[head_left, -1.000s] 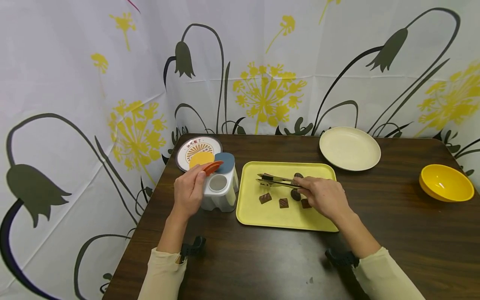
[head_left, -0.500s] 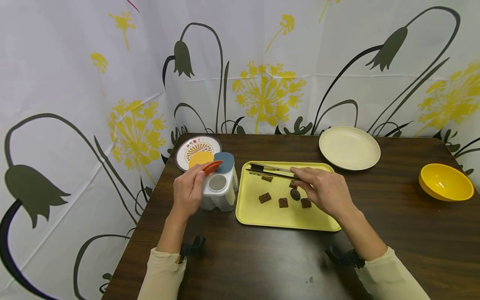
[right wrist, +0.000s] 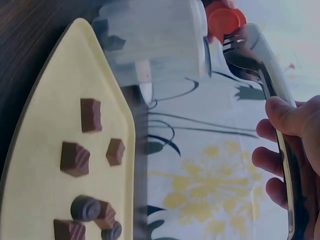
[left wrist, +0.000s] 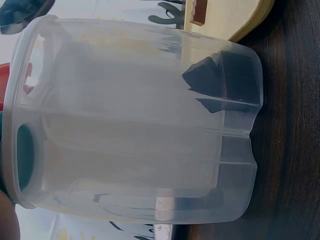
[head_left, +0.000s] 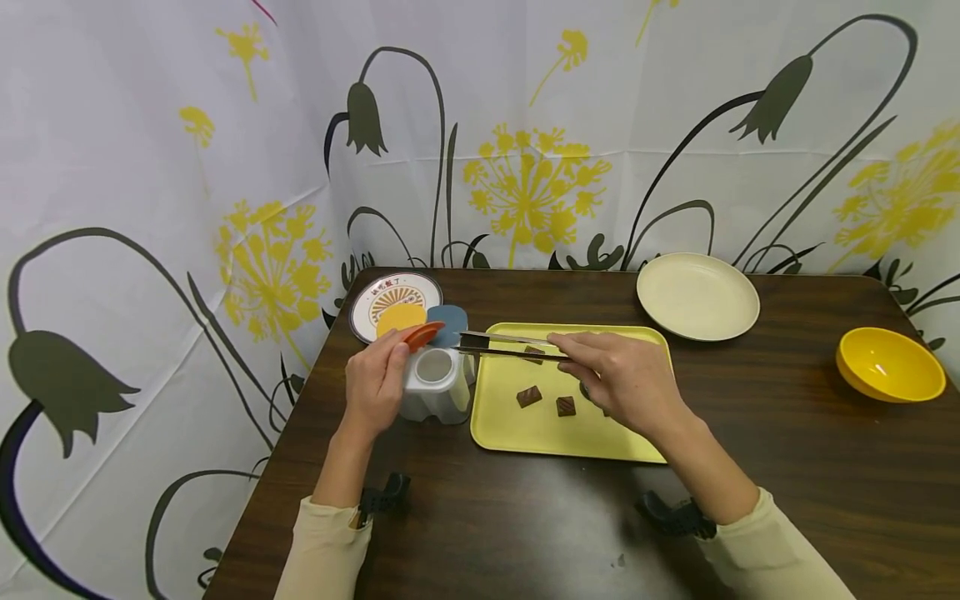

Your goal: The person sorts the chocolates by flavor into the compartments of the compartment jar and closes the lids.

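Left hand (head_left: pixel 377 379): we pinched the red lid (head_left: pixel 424 336) | Right hand (head_left: pixel 626 379): we gripped tongs (right wrist: pixel 269 82) above the left edge of the tray (head_left: pixel 517 435)

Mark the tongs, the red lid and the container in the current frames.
Tongs (right wrist: pixel 272 69), right wrist view, metal arm ahead of the thumb.
Red lid (right wrist: pixel 226 21), right wrist view, round face.
Container (left wrist: pixel 125 115), left wrist view, side wall.

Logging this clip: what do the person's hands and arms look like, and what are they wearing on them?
The left hand and right hand are bare, without gloves. Both arms wear plain cream sleeves, and beside each cuff a black wrist fitting juts inward. No cables or printed markings can be made out.
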Motion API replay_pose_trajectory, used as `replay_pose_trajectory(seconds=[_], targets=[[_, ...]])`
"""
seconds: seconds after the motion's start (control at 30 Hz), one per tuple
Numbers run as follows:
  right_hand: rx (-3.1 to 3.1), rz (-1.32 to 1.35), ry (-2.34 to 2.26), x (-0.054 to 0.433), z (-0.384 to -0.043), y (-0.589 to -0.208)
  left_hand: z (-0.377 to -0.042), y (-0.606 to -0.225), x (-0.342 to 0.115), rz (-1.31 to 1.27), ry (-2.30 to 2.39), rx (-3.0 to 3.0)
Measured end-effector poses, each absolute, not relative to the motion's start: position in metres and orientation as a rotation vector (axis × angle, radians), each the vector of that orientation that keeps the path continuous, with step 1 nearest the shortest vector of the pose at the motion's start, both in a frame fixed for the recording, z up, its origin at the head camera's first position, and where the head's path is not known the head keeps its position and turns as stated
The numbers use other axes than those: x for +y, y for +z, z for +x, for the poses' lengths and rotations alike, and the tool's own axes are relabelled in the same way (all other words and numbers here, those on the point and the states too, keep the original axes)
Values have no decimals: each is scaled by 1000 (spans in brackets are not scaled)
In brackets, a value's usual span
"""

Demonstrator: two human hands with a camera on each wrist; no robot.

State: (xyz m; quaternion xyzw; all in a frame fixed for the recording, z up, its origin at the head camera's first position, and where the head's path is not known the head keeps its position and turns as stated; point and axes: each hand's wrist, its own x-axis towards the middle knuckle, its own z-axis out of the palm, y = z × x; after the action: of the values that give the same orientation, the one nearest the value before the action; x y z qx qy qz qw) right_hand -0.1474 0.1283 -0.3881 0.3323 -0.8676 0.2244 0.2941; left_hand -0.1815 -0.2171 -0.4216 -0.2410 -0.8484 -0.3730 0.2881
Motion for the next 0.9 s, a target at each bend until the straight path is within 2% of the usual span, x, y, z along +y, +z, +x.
replay_pose_trajectory(seconds=[0.43, 0.9], targets=[[-2347, 967, 569, 99, -148, -383, -181, -422, -218, -651, -1008, -2279], [-2341, 991, 536, 90, -153, -390, -183, -423, -217, -667, -995, -2263]])
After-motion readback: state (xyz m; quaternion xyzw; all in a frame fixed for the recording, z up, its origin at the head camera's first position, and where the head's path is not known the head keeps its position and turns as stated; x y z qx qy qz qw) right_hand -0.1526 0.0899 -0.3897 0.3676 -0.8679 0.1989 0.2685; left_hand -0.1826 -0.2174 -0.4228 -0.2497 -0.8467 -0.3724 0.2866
